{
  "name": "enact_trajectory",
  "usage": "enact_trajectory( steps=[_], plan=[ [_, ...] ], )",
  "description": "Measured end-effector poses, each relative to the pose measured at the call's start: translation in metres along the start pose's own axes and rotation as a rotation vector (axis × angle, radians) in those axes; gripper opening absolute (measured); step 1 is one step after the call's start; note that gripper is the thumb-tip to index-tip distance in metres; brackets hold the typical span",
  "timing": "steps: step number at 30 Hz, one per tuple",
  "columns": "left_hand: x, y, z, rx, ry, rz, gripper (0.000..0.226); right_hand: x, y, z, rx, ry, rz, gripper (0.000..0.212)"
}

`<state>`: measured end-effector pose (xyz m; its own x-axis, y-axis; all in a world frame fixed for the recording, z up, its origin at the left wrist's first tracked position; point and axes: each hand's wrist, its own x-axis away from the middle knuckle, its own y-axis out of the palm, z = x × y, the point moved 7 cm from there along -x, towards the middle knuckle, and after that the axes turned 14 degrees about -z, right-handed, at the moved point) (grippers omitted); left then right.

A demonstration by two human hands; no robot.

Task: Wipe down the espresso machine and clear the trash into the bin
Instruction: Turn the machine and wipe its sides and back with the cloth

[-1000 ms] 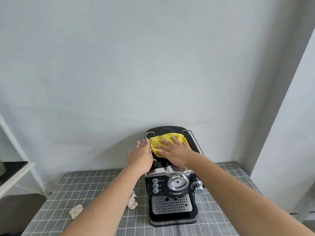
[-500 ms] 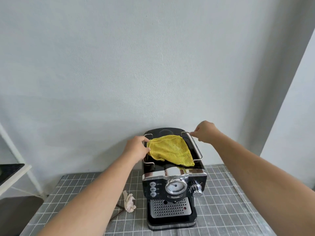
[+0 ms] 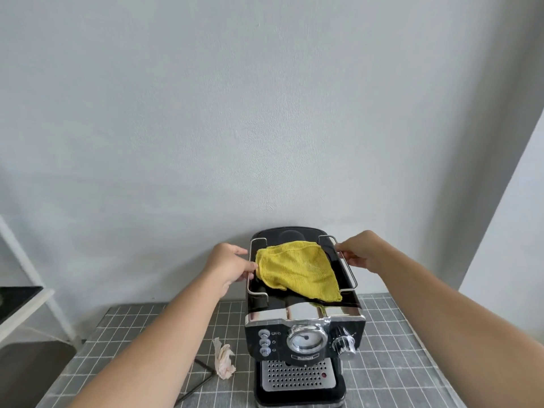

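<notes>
The left hand (image 3: 231, 266) curls its fingers round the left rail (image 3: 249, 285) and the right hand (image 3: 363, 252) pinches the right rail (image 3: 351, 273). Both grips are clamped on thin wire atop the espresso machine (image 3: 306, 340), which stands on the tiled surface (image 3: 391, 348) by the wall. It looks heavy and rigid, its glossy panels slippery; the rails may flex, so the body is likely the safer hold. The yellow cloth (image 3: 297, 269) lies loose between the rails, soft and light, easy to bunch from any edge. A crumpled tissue (image 3: 224, 363) lies just left of the machine.
</notes>
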<state>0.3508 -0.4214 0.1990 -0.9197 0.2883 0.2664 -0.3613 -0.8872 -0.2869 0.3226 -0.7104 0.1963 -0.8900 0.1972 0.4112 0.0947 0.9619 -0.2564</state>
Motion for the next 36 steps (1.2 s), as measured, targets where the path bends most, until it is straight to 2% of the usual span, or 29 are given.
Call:
enact_trajectory(
  steps=[3, 6, 16, 23, 26, 29, 33, 36],
  plan=[
    [-0.005, -0.001, 0.000, -0.006, -0.047, -0.020, 0.015, 0.000, 0.003, 0.003, -0.079, -0.013, -0.019, 0.021],
    [-0.009, -0.004, -0.002, -0.009, -0.069, -0.023, 0.022, 0.000, 0.005, 0.004, -0.129, -0.028, -0.027, 0.017],
    [-0.015, -0.023, 0.014, 0.055, -0.022, 0.032, 0.019, 0.021, 0.008, -0.007, -0.132, -0.076, -0.083, 0.014],
    [-0.008, -0.032, 0.027, -0.051, 0.034, 0.090, 0.002, 0.049, 0.027, 0.004, -0.152, -0.065, -0.125, 0.016],
    [-0.003, -0.032, 0.025, -0.087, 0.038, 0.090, 0.002, 0.057, 0.035, 0.012, -0.166, -0.060, -0.125, 0.018],
    [0.001, -0.034, 0.017, -0.101, 0.029, 0.092, 0.014, 0.062, 0.043, 0.015, -0.168, -0.065, -0.126, 0.018],
    [0.006, -0.036, 0.006, -0.090, 0.029, 0.117, 0.019, 0.063, 0.048, 0.013, -0.180, -0.078, -0.118, 0.016],
    [0.007, -0.036, 0.006, -0.085, 0.053, 0.129, 0.009, 0.061, 0.047, 0.011, -0.200, -0.095, -0.101, 0.017]
  ],
)
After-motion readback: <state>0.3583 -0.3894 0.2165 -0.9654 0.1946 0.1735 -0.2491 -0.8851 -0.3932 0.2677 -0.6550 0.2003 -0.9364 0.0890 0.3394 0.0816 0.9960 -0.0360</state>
